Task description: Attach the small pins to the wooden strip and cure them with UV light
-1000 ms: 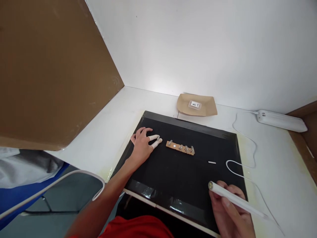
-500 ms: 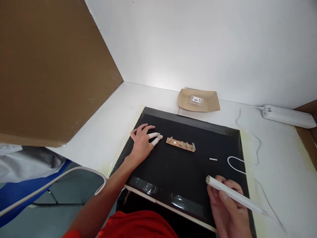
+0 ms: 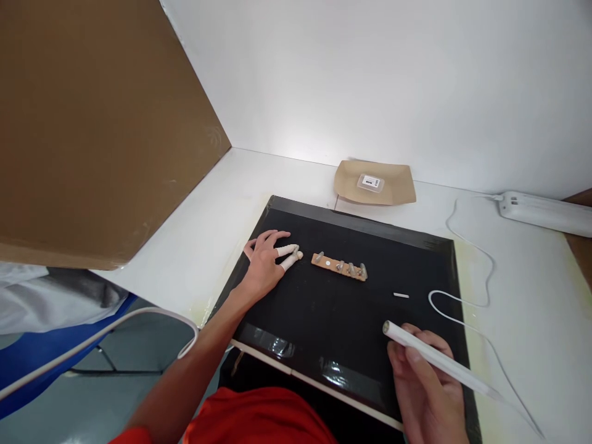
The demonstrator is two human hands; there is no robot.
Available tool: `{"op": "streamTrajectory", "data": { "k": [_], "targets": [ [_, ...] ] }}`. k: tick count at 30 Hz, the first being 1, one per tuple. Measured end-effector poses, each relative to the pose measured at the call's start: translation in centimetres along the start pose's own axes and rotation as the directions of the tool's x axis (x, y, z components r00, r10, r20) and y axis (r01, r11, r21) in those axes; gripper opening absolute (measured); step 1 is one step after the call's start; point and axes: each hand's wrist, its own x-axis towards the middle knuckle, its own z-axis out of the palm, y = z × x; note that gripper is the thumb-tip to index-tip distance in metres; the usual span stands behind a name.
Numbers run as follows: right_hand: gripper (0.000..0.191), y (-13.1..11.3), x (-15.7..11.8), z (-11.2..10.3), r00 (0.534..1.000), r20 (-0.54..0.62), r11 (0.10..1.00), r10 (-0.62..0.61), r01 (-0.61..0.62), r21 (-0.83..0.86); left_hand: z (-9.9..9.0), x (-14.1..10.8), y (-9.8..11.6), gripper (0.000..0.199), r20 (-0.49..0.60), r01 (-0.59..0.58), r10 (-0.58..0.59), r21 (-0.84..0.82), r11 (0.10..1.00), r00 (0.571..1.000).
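Note:
My left hand (image 3: 268, 262) rests on the black mat (image 3: 305, 333), its thumb and index finger in white finger covers and pinched together at a small pale item too small to name. Right of those fingertips lies a brown strip (image 3: 339, 266) bearing several greyish, tube-like pieces and a white dot. In my right hand (image 3: 428, 382), at the mat's lower right, is a white pen-like tool (image 3: 439, 359) with a cable at its lower end. A short white stick (image 3: 401, 295) lies on the mat above that hand.
Behind the mat sits a brown paper tray (image 3: 398, 186) with a small clear labelled box (image 3: 370, 182). A white cable (image 3: 467, 303) curls along the right side toward a white power strip (image 3: 541, 209). A cardboard panel (image 3: 102, 123) stands at the left.
The view has shifted slightly. My right hand and the pen-like tool have moved a little upward relative to the picture; my left hand keeps its pinch in nearly the same place.

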Motion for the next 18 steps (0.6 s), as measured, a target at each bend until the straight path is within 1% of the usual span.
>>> {"op": "streamTrajectory", "data": {
  "k": [4, 7, 10, 14, 16, 18],
  "targets": [
    [0.038, 0.02, -0.03, 0.10, 1.000, -0.005, 1.000, -0.007, 0.007, -0.008, -0.31, 0.28, 0.06, 0.018, 0.063, 0.030, -0.030, -0.007, 1.000, 0.998],
    [0.034, 0.16, 0.01, -0.08, 0.999, 0.024, 0.999, -0.029, 0.029, -0.031, -0.43, 0.41, 0.06, 0.019, 0.082, 0.036, -0.035, -0.013, 0.999, 0.996],
    [0.033, 0.28, 0.01, -0.18, 0.999, 0.042, 0.999, -0.030, 0.032, -0.030, -0.37, 0.46, 0.00, 0.018, 0.080, 0.030, -0.028, -0.017, 0.999, 0.996],
    [0.033, 0.32, -0.12, 0.11, 0.998, 0.057, 1.000, -0.024, 0.026, -0.018, -0.16, 0.43, -0.06, 0.014, 0.051, 0.019, -0.018, -0.022, 1.000, 0.999],
    [0.033, 0.30, -0.24, 0.34, 0.996, 0.069, 0.998, -0.049, 0.051, -0.022, -0.13, 0.34, -0.01, 0.011, 0.033, 0.017, -0.016, -0.025, 1.000, 0.999],
    [0.032, 0.30, -0.37, 0.53, 0.990, 0.094, 0.993, -0.106, 0.109, -0.036, -0.26, 0.13, 0.13, 0.009, 0.023, 0.009, -0.008, -0.028, 1.000, 1.000]
  ]
}}
